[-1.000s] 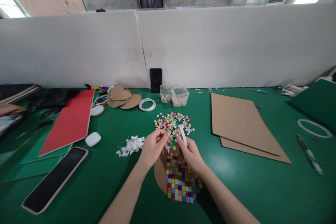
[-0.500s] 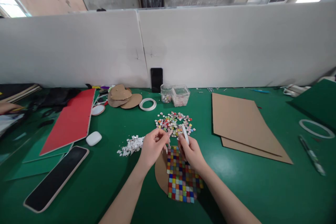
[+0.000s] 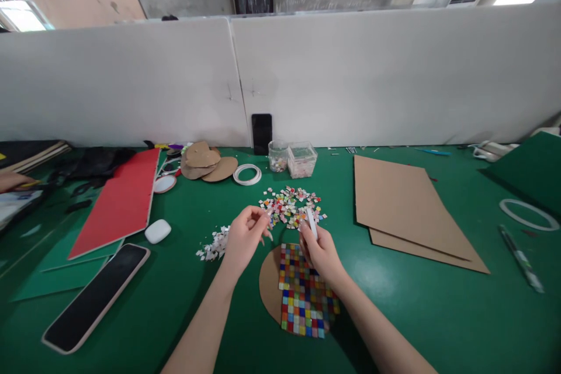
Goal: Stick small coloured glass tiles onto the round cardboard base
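Note:
A round cardboard disc (image 3: 268,286) lies on the green table, partly covered by a grid of coloured mosaic tiles (image 3: 304,295). My right hand (image 3: 319,248) rests at the grid's far edge, closed round a white roll of tape (image 3: 311,223). My left hand (image 3: 243,236) hovers left of it, fingers pinched on something too small to name, beside a heap of white paper scraps (image 3: 213,244). A pile of loose coloured tiles (image 3: 289,205) lies just beyond both hands.
Two brown cardboard sheets (image 3: 403,204) lie at the right. A phone (image 3: 94,298), a white case (image 3: 157,231) and a red board (image 3: 118,201) sit at the left. Two clear containers (image 3: 293,158), a tape ring (image 3: 246,174) and cardboard discs (image 3: 205,161) stand near the white partition.
My left hand has drawn away to the left from my right hand, toward the white scraps. My right hand has stayed at the grid's far edge with the tape.

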Motion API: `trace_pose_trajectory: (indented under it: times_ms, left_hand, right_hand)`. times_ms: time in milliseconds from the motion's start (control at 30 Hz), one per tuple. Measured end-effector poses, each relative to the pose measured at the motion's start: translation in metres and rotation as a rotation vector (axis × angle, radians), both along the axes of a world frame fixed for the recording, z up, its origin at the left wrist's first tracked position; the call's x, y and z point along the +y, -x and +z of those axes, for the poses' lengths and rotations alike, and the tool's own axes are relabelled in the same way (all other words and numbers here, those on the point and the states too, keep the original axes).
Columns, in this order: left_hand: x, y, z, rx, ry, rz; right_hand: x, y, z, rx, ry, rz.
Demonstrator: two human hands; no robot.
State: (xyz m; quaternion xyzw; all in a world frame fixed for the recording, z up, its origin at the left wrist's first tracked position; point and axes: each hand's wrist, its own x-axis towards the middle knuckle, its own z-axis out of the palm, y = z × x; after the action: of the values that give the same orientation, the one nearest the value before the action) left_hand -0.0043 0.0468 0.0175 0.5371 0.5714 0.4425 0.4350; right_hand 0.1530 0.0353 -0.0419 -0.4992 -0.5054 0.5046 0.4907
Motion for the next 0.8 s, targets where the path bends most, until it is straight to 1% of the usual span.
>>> trace_pose_trajectory:
  times_ms: [133,267,400,533,633,800]
  left_hand:
    - [0.004,0.009,0.000,0.024,-0.020,0.029]
    - [0.008,0.021,0.000,0.099,-0.071,0.111]
    - [0.009,0.031,-0.002,0.263,-0.124,0.204]
    - [0.009,0.039,-0.002,0.505,-0.171,0.268]
    - [0.008,0.052,-0.006,0.623,-0.224,0.226]
    - [0.000,0.086,-0.023,0.734,-0.193,0.063]
  right_hand:
    - [0.001,0.000,0.001,0.008,0.023,-0.009]
    - [0.001,0.000,0.003,0.001,0.022,-0.019]
    - [0.000,0.000,0.003,0.015,0.032,-0.008]
    - [0.000,0.001,0.001,0.024,0.038,-0.010]
    - [0.001,0.000,-0.002,0.022,0.035,-0.009]
    - [0.001,0.000,-0.006,0.001,0.013,-0.004]
